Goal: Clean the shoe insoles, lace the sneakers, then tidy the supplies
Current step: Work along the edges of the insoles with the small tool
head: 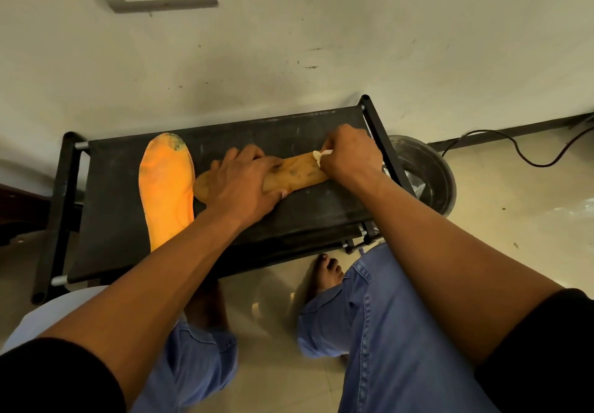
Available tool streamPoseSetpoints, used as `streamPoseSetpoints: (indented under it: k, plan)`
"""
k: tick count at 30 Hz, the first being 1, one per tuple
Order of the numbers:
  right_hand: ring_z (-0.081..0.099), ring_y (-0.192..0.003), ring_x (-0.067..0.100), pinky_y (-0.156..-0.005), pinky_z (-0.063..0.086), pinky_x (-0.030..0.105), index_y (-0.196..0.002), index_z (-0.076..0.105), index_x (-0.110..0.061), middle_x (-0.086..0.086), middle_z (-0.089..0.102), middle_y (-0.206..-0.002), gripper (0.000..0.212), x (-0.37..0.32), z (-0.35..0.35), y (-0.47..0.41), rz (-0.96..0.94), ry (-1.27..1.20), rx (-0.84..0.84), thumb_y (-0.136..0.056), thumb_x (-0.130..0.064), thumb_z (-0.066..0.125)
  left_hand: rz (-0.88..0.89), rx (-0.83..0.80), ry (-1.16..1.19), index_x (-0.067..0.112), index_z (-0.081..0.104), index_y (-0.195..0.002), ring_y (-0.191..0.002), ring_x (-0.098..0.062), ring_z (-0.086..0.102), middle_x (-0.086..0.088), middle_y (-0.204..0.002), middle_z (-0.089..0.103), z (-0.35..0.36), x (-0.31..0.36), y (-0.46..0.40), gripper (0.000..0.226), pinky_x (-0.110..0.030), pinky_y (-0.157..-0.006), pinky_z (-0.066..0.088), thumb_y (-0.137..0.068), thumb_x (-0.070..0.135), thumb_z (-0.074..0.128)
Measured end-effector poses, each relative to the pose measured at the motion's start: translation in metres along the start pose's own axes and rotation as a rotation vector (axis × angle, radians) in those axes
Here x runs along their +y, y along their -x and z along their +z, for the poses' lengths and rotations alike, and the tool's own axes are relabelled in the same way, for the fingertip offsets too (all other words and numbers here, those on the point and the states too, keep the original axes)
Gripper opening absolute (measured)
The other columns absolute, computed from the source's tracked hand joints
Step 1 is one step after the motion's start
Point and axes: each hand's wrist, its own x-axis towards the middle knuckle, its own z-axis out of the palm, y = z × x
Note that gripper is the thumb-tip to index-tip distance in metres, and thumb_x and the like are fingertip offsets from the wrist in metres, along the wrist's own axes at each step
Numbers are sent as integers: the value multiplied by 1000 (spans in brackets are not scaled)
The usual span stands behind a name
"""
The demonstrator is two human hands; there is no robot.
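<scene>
My left hand [244, 184] lies flat across the middle of the darker insole [289, 176], straight fingers [273, 163] pressing it onto the black desk [308, 213]; my right hand [348, 155] has its fingers curled tight round a small white wipe [321, 154], held against the insole's right end. The second insole [165, 184], bright orange with grey soiling at the toe, lies just beside it to the left, touching near the heel. Risks as I judge them: the insole reaches close to the desk's right rail [379, 142], and a hard stroke to the right could slide it off toward the grey basin [430, 174] on the floor if my pressing hand lets up. The wipe is small and bunched; it may shred or smear the dark marks instead of lifting them. Pressing only mid-length, the free end could buckle under the rubbing. No sneakers or laces in view, so lacing looks far off
</scene>
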Motion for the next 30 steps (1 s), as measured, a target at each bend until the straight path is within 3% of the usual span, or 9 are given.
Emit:
streamPoseSetpoints:
  k: [4,8,14,21,26,30]
  plan:
    - [69,-88,29,-67,50,30,-102,76,-20,8,72,-98,23,-14,9,-1,-85,-54,-30,-82,-15,65,-33,-26,3,42,56,-139,-125,-27,44,5,-136,50,-1,4,-2,61,-45,-96,40,-82,60,71]
    - [69,-88,26,-69,54,35,-104,73,-23,3,70,-99,19,-32,15,5,-190,-16,-89,-87,-23,66,-42,-32,10,42,60,-135,-125,-27,45,5,-137,51,-2,4,-3,59,-46,-95,39,-81,63,71]
    - [68,-93,33,-66,44,34,-102,66,-17,9,67,-101,17,-15,-1,3,-5,128,45,-84,-14,66,-33,-35,16,41,55,-141,-126,-25,44,7,-138,50,-2,1,-2,66,-45,-96,40,-81,63,70]
    - [67,-98,32,-70,46,36,-106,62,-15,9,66,-105,21,-8,-12,20,55,185,-51,-85,-13,66,-40,-28,16,42,55,-140,-125,-23,46,9,-139,51,-3,2,-1,66,-43,-94,41,-81,64,70]
    - [66,-91,29,-67,44,35,-85,48,-18,5,56,-86,18,-23,-11,37,-43,157,-101,-89,-13,64,-59,-64,-2,44,53,-141,-128,-26,44,8,-142,49,-6,5,-1,64,-47,-99,41,-83,65,68]
    - [63,-79,25,-66,51,35,-87,52,-20,6,65,-95,12,-45,2,50,-234,147,-130,-89,-19,63,-52,-95,40,42,58,-136,-126,-27,44,9,-142,49,-12,4,0,53,-48,-100,39,-85,52,70]
